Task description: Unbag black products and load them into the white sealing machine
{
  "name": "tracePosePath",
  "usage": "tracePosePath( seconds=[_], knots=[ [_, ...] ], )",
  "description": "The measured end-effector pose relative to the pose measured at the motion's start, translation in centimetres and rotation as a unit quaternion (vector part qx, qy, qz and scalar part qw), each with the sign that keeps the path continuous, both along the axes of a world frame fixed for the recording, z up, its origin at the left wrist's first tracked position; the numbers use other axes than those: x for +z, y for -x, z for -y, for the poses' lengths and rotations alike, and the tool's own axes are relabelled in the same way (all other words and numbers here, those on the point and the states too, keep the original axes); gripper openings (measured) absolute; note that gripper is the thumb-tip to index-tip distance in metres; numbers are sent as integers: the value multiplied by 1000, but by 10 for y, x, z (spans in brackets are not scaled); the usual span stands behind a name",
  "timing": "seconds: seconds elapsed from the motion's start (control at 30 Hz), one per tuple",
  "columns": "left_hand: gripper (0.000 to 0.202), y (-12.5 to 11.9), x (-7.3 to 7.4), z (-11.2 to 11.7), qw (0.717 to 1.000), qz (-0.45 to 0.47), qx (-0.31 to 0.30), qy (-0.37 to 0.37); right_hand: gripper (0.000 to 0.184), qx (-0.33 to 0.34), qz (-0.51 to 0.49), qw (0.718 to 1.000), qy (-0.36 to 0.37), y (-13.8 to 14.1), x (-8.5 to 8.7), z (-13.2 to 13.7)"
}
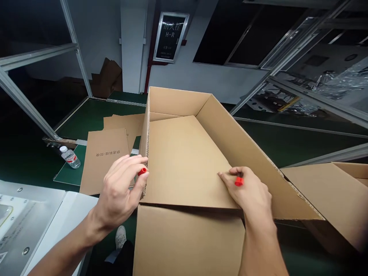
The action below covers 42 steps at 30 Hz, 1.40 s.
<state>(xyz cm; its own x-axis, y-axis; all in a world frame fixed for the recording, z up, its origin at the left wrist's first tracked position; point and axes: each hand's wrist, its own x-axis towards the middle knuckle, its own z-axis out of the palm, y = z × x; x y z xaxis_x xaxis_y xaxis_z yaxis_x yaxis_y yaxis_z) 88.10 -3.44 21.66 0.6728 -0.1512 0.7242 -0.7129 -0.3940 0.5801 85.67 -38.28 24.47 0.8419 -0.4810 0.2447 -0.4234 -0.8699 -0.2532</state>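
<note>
Green floor (77, 115) stretches beyond an open box (178, 153), long axis running forward.
Inside it, the right hand (250, 189) curls closed around a red piece (239, 181); at its left rim, the left hand (122, 184) pinches a red tube (142, 171).

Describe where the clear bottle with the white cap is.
In the head view, the bottle is on the left side, just left of the printed cardboard sheet and beyond the left hand.
</note>
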Motion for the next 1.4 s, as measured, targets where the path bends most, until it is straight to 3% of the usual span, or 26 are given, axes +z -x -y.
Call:
tracePosePath(
  seconds=[0.17, 0.33, 0.4, 0.5, 0.57, 0.63, 0.67, 0.73, 0.83, 1.03, 1.23, 1.4],
  knots=[
    [11, 4, -6, -9, 999, -10, 16, 29, 22, -24, -75, 997, -6, -9, -28, -16],
    [11, 7, -17, -15, 998, -37, 25, 37, 19, -49, -208, 976, -35, -10, -58, -2],
    [11, 9, -21, -15, 997, -52, 32, 36, 29, -30, -175, 984, -21, -6, -64, -1],
    [11, 14, -25, -16, 997, -67, 37, 28, 44, 18, 41, 996, -71, 5, -55, -16],
    [11, 20, -25, -17, 998, -60, 23, 15, 55, 50, 223, 956, -182, 14, -37, -39],
    [11, 26, -22, -18, 999, -42, -13, -13, 49, 116, 347, 876, -315, 23, -14, -67],
    [11, 29, -20, -18, 999, -33, -32, -29, 38, 170, 363, 835, -377, 27, -4, -82],
    [12, 33, -14, -19, 997, -17, -55, -51, 23, 290, 304, 778, -467, 33, 12, -112],
    [14, 38, -7, -21, 996, 0, -58, -74, 26, 382, 233, 741, -500, 38, 18, -146],
    [13, 45, -4, -30, 991, -12, -68, -113, 33, 379, 217, 756, -488, 33, 9, -176],
    [12, 46, -11, -35, 991, -19, -57, -120, 33, 365, 154, 800, -451, 33, 6, -181],
    [10, 47, -15, -38, 985, -26, -108, -135, 35, 366, 100, 816, -436, 35, -11, -190]
  ],
)
